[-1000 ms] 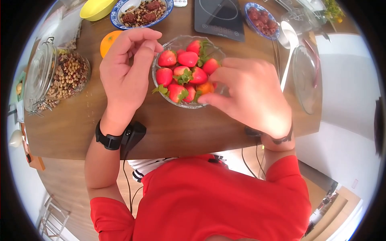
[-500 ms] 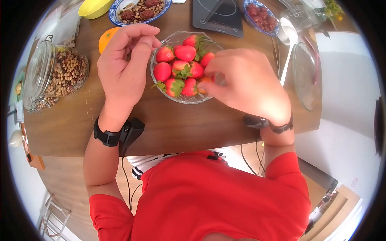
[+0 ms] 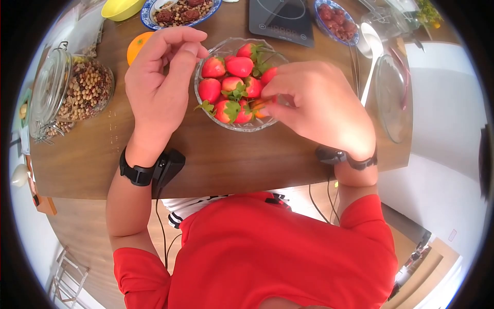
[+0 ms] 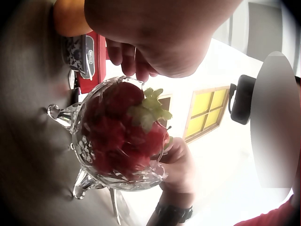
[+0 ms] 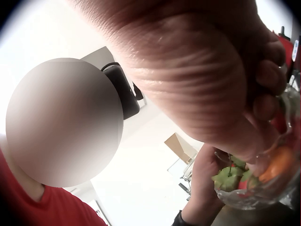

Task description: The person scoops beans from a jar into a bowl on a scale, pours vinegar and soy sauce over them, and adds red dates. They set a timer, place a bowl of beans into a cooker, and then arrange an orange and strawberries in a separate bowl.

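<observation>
A clear glass bowl (image 3: 224, 125) full of red strawberries (image 3: 239, 67) with green leaves stands on the wooden table. My right hand (image 3: 323, 107) reaches over the bowl's right side, thumb and fingers curled at an orange-red fruit (image 5: 278, 165) low near the rim. Much of that fruit is hidden behind the fingers. On the bowl's left, my left hand (image 3: 158, 86) is raised with loosely bent fingers and holds nothing. Its fingertips come right up to the rim in the left wrist view, where the bowl's glass feet (image 4: 84, 184) also show.
An orange (image 3: 138, 47) sits behind my left hand, and a glass jar of mixed beans (image 3: 85, 92) at far left. Beyond are a patterned plate of beans (image 3: 218, 9), a black hotplate (image 3: 280, 20) and a dish of dark red fruits (image 3: 337, 23). A white ladle (image 3: 371, 72) and glass lid (image 3: 391, 98) lie right.
My right thumb has shifted from the bowl's near rim farther in, against the orange-red fruit. The left hand keeps its pose beside the bowl. The head view has shifted slightly.
</observation>
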`<action>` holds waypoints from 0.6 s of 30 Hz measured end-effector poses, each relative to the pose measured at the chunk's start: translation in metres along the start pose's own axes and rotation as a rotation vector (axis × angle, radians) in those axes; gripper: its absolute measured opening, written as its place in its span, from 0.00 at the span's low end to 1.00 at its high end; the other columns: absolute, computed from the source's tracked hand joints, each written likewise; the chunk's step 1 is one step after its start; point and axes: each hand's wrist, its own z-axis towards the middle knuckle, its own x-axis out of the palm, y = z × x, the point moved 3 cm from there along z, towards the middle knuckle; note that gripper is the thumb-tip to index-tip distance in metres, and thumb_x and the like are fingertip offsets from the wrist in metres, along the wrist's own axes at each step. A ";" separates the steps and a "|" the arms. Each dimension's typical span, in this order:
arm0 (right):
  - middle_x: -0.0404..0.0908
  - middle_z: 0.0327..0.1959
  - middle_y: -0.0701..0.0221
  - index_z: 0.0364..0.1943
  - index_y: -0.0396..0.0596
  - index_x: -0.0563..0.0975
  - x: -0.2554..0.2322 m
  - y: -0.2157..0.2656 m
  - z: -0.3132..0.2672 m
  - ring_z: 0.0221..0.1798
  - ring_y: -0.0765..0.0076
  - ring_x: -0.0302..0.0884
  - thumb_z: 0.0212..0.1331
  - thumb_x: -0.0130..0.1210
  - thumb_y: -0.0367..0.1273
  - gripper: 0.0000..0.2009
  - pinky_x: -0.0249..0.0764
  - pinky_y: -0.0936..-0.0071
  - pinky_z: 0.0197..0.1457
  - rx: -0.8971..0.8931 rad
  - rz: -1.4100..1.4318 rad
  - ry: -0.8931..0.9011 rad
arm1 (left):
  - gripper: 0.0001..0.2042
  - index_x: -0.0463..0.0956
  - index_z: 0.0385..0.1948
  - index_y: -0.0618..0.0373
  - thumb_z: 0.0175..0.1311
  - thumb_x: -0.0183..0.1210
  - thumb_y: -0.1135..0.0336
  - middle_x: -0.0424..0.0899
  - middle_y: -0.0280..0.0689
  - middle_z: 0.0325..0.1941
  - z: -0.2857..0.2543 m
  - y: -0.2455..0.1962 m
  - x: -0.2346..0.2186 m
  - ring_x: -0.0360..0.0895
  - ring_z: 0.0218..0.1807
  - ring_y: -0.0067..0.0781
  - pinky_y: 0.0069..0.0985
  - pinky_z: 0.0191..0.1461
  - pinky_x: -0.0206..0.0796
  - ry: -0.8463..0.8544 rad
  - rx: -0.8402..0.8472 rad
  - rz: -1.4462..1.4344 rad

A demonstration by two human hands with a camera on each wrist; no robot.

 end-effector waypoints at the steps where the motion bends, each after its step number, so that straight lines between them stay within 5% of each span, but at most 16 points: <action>1: 0.84 0.29 0.65 0.30 0.48 0.86 0.000 0.000 0.000 0.37 0.50 0.82 0.51 0.67 0.32 0.05 0.76 0.54 0.39 -0.022 0.000 -0.003 | 0.08 0.80 0.48 0.64 0.73 0.54 0.76 0.84 0.32 0.38 0.000 0.000 0.000 0.79 0.41 0.17 0.16 0.48 0.71 0.002 0.002 -0.007; 15: 0.82 0.29 0.63 0.32 0.45 0.83 -0.009 0.002 -0.004 0.36 0.48 0.81 0.51 0.66 0.30 0.06 0.75 0.55 0.37 -0.167 0.108 -0.081 | 0.08 0.80 0.48 0.64 0.74 0.55 0.76 0.84 0.31 0.39 0.000 0.001 -0.001 0.79 0.42 0.16 0.16 0.48 0.71 -0.005 0.001 0.005; 18: 0.78 0.25 0.65 0.32 0.43 0.82 -0.010 0.009 -0.008 0.28 0.55 0.76 0.47 0.70 0.27 0.09 0.70 0.65 0.31 -0.179 0.263 -0.032 | 0.08 0.80 0.48 0.64 0.74 0.54 0.76 0.84 0.31 0.39 0.000 0.000 0.000 0.79 0.42 0.16 0.16 0.48 0.71 -0.003 -0.001 0.006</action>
